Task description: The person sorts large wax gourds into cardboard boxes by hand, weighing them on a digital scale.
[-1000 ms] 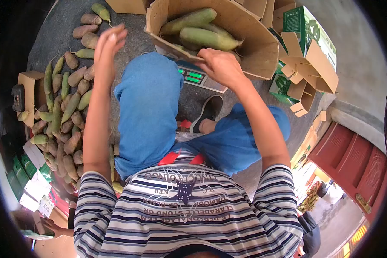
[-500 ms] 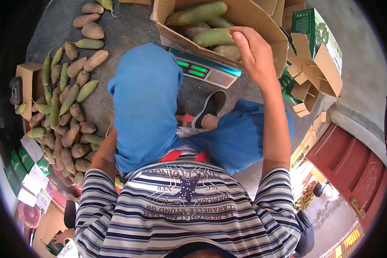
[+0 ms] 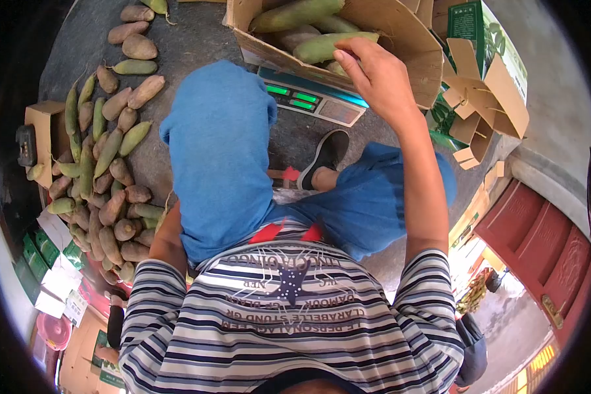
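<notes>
My right hand [image 3: 382,75] reaches over the near wall of an open cardboard box [image 3: 410,56], its fingers loosely bent and the thumb apart. The fingertips are right at a long green radish [image 3: 325,47], which lies in the box with several others. Under the box is a digital scale [image 3: 315,105] with lit green displays. My left forearm [image 3: 169,236] goes down beside my left knee, and the hand is hidden behind it. Close to that arm lies a heap of green radishes and brownish, soil-coated roots [image 3: 111,210].
A cut-open green and white carton [image 3: 489,92] stands at the right. Another small cardboard box [image 3: 46,134] with a black object on it is at the left. My shoe [image 3: 327,154] rests below the scale. Part of another person's hand [image 3: 108,354] shows at lower left.
My right hand has shifted slightly left and down, its fingers a little more bent over the box. My left arm stays beside the knee. The view has moved slightly.
</notes>
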Demonstrator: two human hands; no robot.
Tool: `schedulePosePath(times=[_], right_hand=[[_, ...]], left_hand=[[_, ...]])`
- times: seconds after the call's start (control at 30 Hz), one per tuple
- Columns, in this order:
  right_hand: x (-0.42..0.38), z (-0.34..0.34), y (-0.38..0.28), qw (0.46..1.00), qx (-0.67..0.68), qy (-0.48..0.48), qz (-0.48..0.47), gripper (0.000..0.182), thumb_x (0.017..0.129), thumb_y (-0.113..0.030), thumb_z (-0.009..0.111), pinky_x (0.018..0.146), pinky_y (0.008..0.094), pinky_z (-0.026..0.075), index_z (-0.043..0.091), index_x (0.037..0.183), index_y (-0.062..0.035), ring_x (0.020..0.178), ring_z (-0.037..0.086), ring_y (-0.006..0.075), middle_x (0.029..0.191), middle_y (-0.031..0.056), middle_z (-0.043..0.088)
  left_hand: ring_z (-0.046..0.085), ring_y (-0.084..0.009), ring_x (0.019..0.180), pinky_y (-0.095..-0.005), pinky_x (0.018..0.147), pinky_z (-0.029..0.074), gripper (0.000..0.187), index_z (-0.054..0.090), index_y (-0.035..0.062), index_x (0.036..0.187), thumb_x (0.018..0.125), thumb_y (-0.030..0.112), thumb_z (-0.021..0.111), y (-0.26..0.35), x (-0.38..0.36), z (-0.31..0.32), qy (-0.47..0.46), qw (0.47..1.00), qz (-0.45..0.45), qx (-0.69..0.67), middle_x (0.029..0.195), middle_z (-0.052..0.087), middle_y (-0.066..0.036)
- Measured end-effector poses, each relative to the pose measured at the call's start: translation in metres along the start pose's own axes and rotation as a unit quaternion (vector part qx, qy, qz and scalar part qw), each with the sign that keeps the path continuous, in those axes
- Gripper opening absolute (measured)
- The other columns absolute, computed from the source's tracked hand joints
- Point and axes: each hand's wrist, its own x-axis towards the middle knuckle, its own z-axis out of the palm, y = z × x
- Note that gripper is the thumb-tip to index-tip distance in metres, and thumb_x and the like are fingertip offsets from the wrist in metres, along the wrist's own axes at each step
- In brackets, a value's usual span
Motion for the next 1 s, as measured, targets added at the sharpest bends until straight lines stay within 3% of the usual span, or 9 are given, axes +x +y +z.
schedulePosePath(times=[0.37,0.6,0.7,0.83,1.0], right_hand=[[-0.002,0.000,0.006,0.998,-0.062,0.011,-0.029,0.020,0.087,-0.026,0.054,0.066,0.0423,0.049,0.059,0.094,-0.0077,0.078,0.061,0.0321,0.087,0.0118,0.062],[-0.005,-0.002,0.008,0.996,-0.083,0.029,-0.033,0.019,0.086,-0.025,0.054,0.065,0.0428,0.049,0.058,0.093,-0.0081,0.077,0.061,0.0318,0.085,0.0115,0.062],[-0.005,-0.006,0.011,0.995,-0.091,0.035,-0.036,0.019,0.086,-0.025,0.054,0.065,0.0429,0.049,0.058,0.092,-0.0079,0.078,0.061,0.0316,0.084,0.0113,0.061],[-0.001,-0.009,0.013,0.994,-0.084,0.057,-0.037,0.018,0.086,-0.025,0.054,0.066,0.0429,0.049,0.057,0.090,-0.0075,0.078,0.061,0.0316,0.083,0.0111,0.061],[0.011,-0.017,0.012,0.991,-0.080,0.101,-0.038,0.016,0.086,-0.022,0.052,0.065,0.0434,0.049,0.057,0.090,-0.0070,0.076,0.061,0.0321,0.081,0.0117,0.062]], left_hand=[[0.060,-0.0261,0.091,-0.0379,0.079,0.046,0.043,0.052,-0.0014,0.116,0.084,0.027,0.060,0.001,0.028,-0.041,0.057,0.998,-0.012,0.026,0.102,0.061,-0.018],[0.060,-0.0265,0.090,-0.0382,0.079,0.046,0.045,0.052,-0.0020,0.116,0.083,0.027,0.061,-0.048,0.063,-0.123,0.193,0.980,-0.039,-0.009,0.101,0.061,-0.019],[0.059,-0.0270,0.095,-0.0367,0.083,0.045,0.052,0.047,-0.0039,0.121,0.082,0.027,0.064,-0.041,0.057,-0.178,0.252,0.951,0.076,-0.161,0.107,0.058,-0.021],[0.058,-0.0276,0.102,-0.0348,0.088,0.044,0.064,0.041,-0.0066,0.127,0.080,0.027,0.068,0.020,-0.022,-0.289,0.341,0.816,0.287,-0.369,0.115,0.055,-0.024],[0.056,-0.0211,0.106,-0.0331,0.089,0.044,0.046,0.046,0.0014,0.126,0.086,0.017,0.063,0.131,-0.220,-0.390,0.452,0.697,0.464,-0.309,0.120,0.056,-0.014]])
